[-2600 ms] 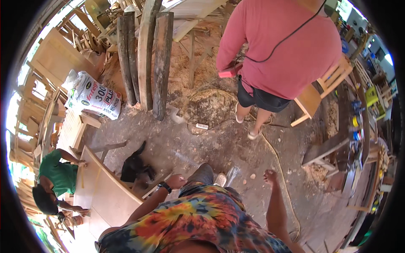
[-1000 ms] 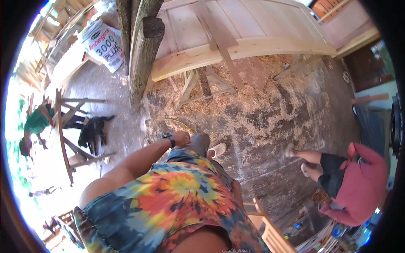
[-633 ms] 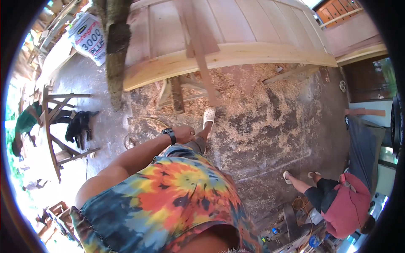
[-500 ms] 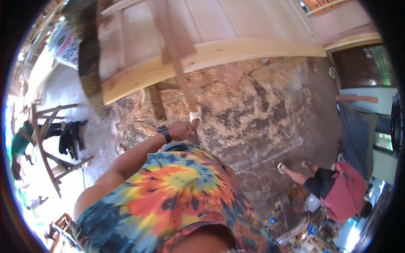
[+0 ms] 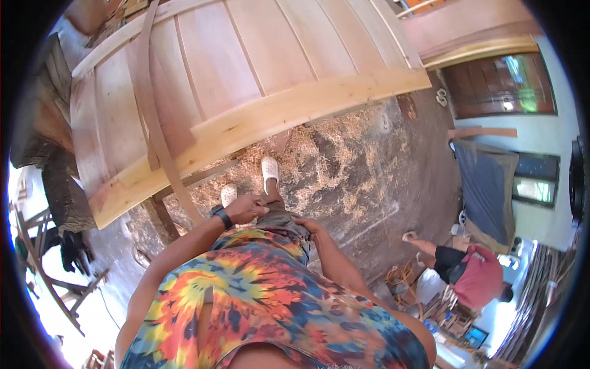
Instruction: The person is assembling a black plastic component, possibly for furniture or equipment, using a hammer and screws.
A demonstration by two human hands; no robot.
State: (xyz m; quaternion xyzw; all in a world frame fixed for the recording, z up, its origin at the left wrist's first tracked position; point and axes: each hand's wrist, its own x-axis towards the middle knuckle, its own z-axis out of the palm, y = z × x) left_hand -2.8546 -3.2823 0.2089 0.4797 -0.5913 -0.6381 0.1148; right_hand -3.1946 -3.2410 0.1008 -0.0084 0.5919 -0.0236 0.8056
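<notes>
My left hand (image 5: 247, 209), with a dark watch (image 5: 221, 215) on the wrist, is closed in front of my shorts. What its fingers hold, if anything, is too small to make out. My right hand (image 5: 309, 227) lies at the right side of my dark shorts (image 5: 276, 222), its visible fingers stretched against the cloth. Ahead of me is a large pale wooden panel (image 5: 221, 55) of grooved boards, edged by a yellowish beam (image 5: 264, 109). A long thin wooden strip (image 5: 153, 123) crosses the panel at the left and slants down past its near edge.
Wood shavings (image 5: 344, 147) cover the dark floor around my white clogs (image 5: 269, 167). At the left stand a rough log post (image 5: 64, 178) and a wooden trestle (image 5: 49, 277). A person in a red shirt (image 5: 476, 277) bends over clutter at the lower right. A dark cloth (image 5: 488, 190) hangs on the right wall.
The view has swung, so the panel now sits further left and more of it shows. My right hand has come into view beside the shorts. My left hand is still closed.
</notes>
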